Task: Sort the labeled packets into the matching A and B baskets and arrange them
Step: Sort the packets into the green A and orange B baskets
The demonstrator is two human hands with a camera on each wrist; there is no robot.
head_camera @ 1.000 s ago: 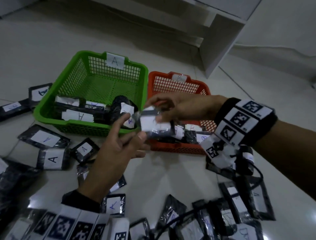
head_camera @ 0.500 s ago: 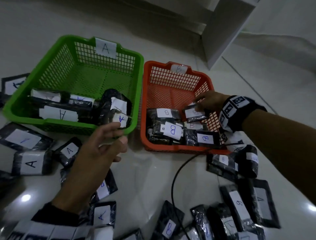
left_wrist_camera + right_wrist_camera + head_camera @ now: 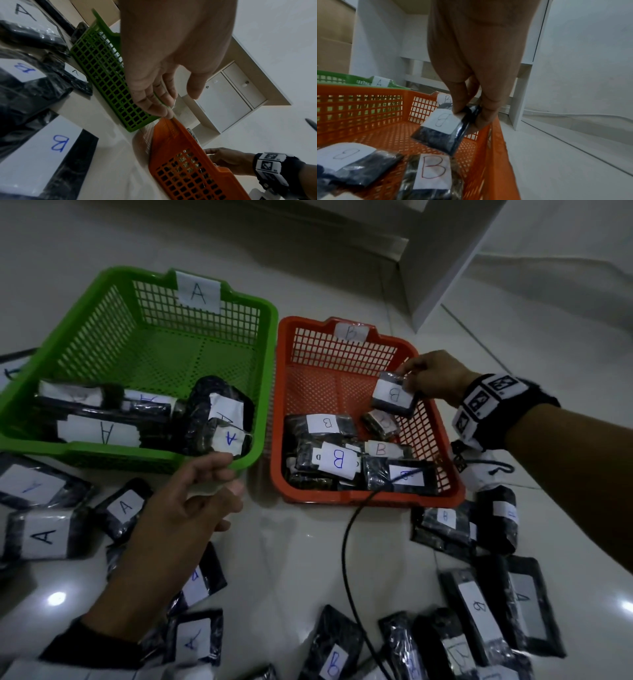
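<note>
A green basket (image 3: 113, 446) tagged A holds several A packets along its near side. Beside it on the right, an orange basket (image 3: 363, 499) tagged B holds several B packets at its near end. My right hand (image 3: 411, 380) pinches a black packet (image 3: 394, 398) with a white B label, tilted above the orange basket's right side; the right wrist view shows the same B packet (image 3: 443, 128) hanging from my fingertips (image 3: 458, 109). My left hand (image 3: 219, 477) hovers empty in front of the green basket's near right corner, fingers loosely bent.
Loose labeled packets lie on the white floor: A packets (image 3: 44, 535) at the left, mixed ones (image 3: 479, 618) at the near right. A black cable (image 3: 352, 577) runs from the orange basket toward me. A white cabinet (image 3: 442, 261) stands behind the baskets.
My right hand carried the B packet away from my left hand into the orange basket and now holds it a little higher there. The left hand drew back empty.
</note>
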